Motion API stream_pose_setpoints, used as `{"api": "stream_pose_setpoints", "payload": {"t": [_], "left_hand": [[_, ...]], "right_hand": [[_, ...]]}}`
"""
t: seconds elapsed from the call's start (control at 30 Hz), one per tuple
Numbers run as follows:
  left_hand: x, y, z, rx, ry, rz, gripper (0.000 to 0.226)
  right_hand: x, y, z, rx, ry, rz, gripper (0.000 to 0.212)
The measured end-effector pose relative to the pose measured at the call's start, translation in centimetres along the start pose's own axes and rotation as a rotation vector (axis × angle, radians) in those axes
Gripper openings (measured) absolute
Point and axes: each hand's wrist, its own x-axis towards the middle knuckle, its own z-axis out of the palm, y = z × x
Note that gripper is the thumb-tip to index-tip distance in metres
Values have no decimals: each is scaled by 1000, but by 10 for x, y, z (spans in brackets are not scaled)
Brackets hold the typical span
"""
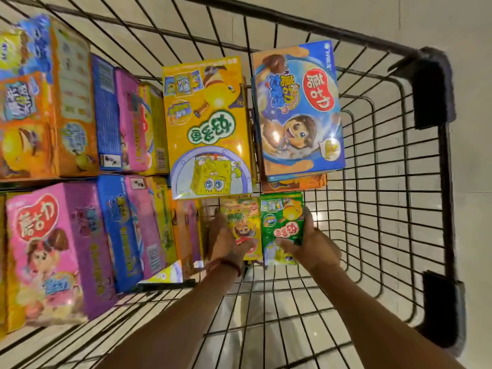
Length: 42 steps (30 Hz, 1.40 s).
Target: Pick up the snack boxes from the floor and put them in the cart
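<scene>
Boxes held inside wire cart [394, 166], low near its floor: yellow box [243, 225] and green box [282, 222] side by side, long axes running away from person, print upside down. Big yellow box [207, 129] and blue box [298, 107] lie just beyond; more boxes stacked at L. Left hand [226, 241] grips yellow box, right hand [311, 246] grips green box, fingers curled round each.

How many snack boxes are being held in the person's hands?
2: a yellow box in the left hand and a green box in the right hand, side by side inside the cart.

Each hand grips a snack box (yellow [243, 227], green [282, 226]) inside the cart [399, 182].
</scene>
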Motion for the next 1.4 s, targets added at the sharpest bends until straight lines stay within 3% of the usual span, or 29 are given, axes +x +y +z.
{"api": "stream_pose_setpoints", "payload": {"t": [0.1,0.33,0.5,0.67,0.87,1.03,1.13,1.4], "left_hand": [[-9,15,-10,309,-9,45,115],[-50,46,-39,620,-48,238,95],[-103,84,-61,760,49,621,74],[-160,140,-73,827,178,1087,63],[-258,217,-74,894,284,1421,65],[-358,235,-44,963,343,1628,70],[-431,216,-20,962,363,1762,69],[-621,98,69,976,172,2257,68]], "right_hand": [[-1,-4,-7,-93,24,26,98],[-40,-22,-43,-119,267,-101,73],[-83,-23,-84,-220,652,-231,65],[-146,-12,-142,-284,965,-204,62],[-247,38,-188,-344,1212,-55,55],[-353,97,-178,-365,1350,127,53],[-427,138,-143,-351,1387,305,56],[-641,241,-4,-272,1383,818,63]]}}
